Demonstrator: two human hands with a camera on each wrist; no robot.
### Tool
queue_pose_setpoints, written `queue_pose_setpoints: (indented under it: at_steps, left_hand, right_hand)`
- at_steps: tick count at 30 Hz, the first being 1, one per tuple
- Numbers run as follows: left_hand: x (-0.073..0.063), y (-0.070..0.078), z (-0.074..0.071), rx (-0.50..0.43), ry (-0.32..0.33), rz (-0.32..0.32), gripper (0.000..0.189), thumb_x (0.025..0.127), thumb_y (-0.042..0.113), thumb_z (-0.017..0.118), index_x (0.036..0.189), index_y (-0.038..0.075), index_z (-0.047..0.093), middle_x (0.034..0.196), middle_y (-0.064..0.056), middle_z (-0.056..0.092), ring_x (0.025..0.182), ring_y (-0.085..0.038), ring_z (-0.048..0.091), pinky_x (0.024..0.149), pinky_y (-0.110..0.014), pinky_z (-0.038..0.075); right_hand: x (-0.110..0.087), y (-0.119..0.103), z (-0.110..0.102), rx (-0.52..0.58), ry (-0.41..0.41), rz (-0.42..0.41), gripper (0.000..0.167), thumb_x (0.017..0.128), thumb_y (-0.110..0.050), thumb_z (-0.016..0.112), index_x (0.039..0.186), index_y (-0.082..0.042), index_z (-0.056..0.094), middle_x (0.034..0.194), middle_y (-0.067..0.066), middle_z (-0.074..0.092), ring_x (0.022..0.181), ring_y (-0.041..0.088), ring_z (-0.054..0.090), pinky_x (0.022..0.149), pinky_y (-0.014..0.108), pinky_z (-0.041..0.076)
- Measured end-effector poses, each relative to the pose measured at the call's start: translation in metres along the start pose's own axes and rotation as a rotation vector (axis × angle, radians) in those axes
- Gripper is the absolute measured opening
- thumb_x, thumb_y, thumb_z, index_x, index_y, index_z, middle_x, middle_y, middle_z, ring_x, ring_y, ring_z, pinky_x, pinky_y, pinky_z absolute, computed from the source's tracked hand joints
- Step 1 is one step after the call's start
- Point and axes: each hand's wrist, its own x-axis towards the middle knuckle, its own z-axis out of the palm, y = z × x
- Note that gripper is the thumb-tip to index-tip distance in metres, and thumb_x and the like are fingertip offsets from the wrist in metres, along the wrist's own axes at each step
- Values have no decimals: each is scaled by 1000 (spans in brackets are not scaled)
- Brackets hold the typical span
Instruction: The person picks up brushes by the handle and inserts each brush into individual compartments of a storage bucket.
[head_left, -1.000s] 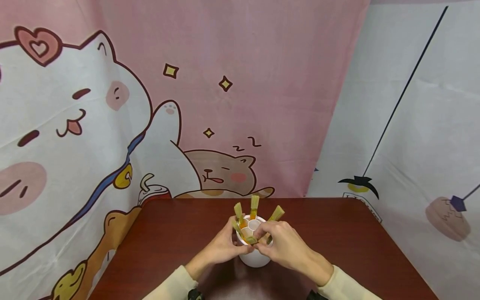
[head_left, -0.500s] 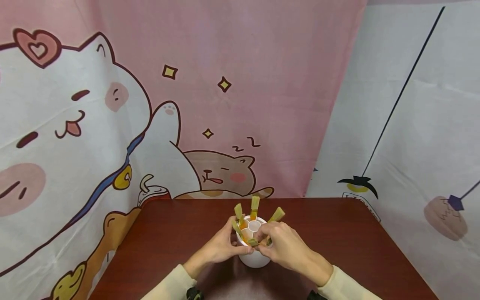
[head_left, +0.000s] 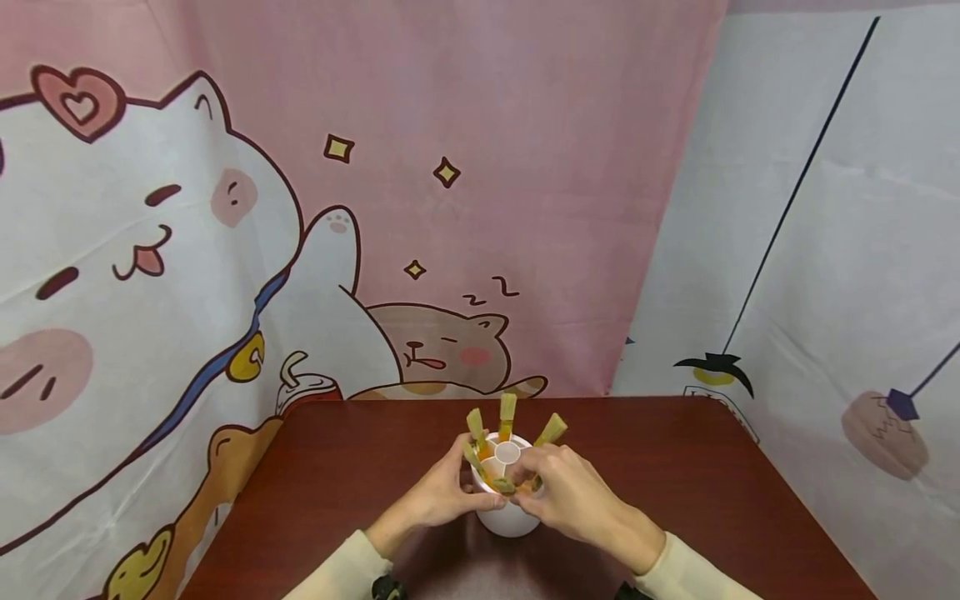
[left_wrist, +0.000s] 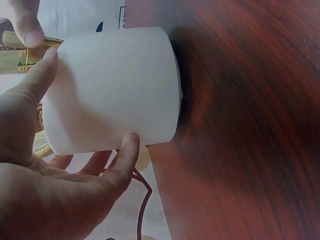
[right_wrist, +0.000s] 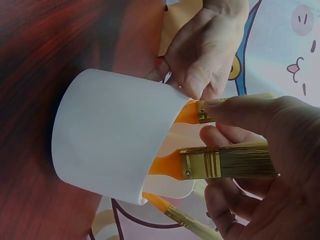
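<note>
A white round pen holder (head_left: 508, 522) with inner compartments stands on the table. It carries several flat paintbrushes, bristles up, with orange handles and brass-coloured ferrules. My left hand (head_left: 442, 492) grips the holder from the left, thumb at the near rim and fingers along its side. With thumb and index finger my right hand (head_left: 577, 496) pinches one paintbrush (right_wrist: 186, 113) at its ferrule, at the near rim. Beside those fingers a wider paintbrush (right_wrist: 169, 165) leans out, and a third brush (right_wrist: 157, 201) sits lower in the right wrist view. The handles' lower ends are hidden inside the holder.
The dark red-brown table (head_left: 675, 467) reaches back to a printed cloth (head_left: 570, 208) with cartoon cats. White cloth (head_left: 810, 275) hangs at the right. A brush (head_left: 507, 417) stands upright at the holder's back, and another (head_left: 552, 427) leans right.
Both hands and the holder stay in nearly the same place, with the right fingers still on the brush at the near rim. The head view has shifted slightly.
</note>
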Motion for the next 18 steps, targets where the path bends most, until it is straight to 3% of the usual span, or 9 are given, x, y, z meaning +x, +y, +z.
queue_pose_setpoints:
  at_steps: [8, 18]
  left_hand:
    - [-2, 1, 1, -4, 9, -9, 93, 96, 22, 98, 169, 11, 40, 159, -17, 64, 143, -34, 68, 106, -49, 69]
    - [-2, 1, 1, -14, 25, -13, 96, 95, 21, 98, 170, 10, 39, 162, -20, 63, 146, -38, 67, 107, -53, 68]
  right_hand:
    - [-1, -3, -2, -41, 26, -49, 31, 84, -15, 105, 106, -24, 85, 103, -12, 84, 94, 6, 76, 81, 31, 64]
    - [-2, -4, -12, 9, 54, -103, 37, 85, -12, 104, 115, -14, 84, 106, -4, 82, 93, 11, 77, 80, 25, 64]
